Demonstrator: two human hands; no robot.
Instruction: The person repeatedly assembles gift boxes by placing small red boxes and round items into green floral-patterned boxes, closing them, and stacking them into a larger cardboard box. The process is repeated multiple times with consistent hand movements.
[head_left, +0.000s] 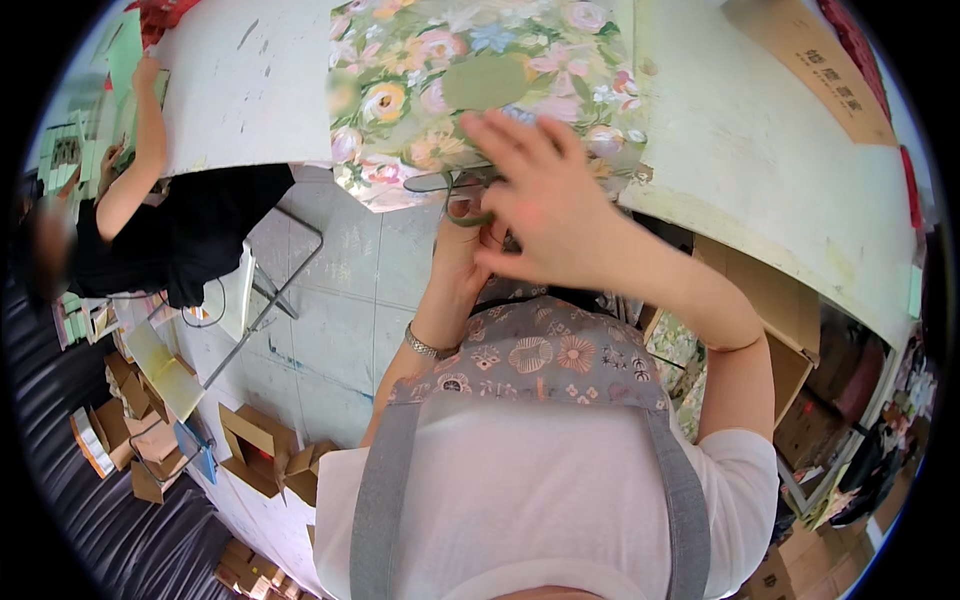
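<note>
A floral-printed sheet or bag (442, 56) with a plain green oval (486, 82) lies on the white table, its near edge hanging over. My left hand (459, 244), with a metal-band watch on the wrist, is just below that edge. A green loop (469, 220) and a thin dark loop (426, 183) show by its fingertips; whether it grips them is hidden. Blurred and fanned out, the fingers of my right hand (536, 187) reach over the sheet's near edge, while its thumb lies against or just over my left hand. Nothing shows held in it.
Another person in black (180, 232) works at the table's left, by a metal-framed stand (289, 232). Cardboard boxes (259, 450) stand lower left, and more (757, 300) are under the table at right. A brown printed cardboard piece (825, 75) lies upper right.
</note>
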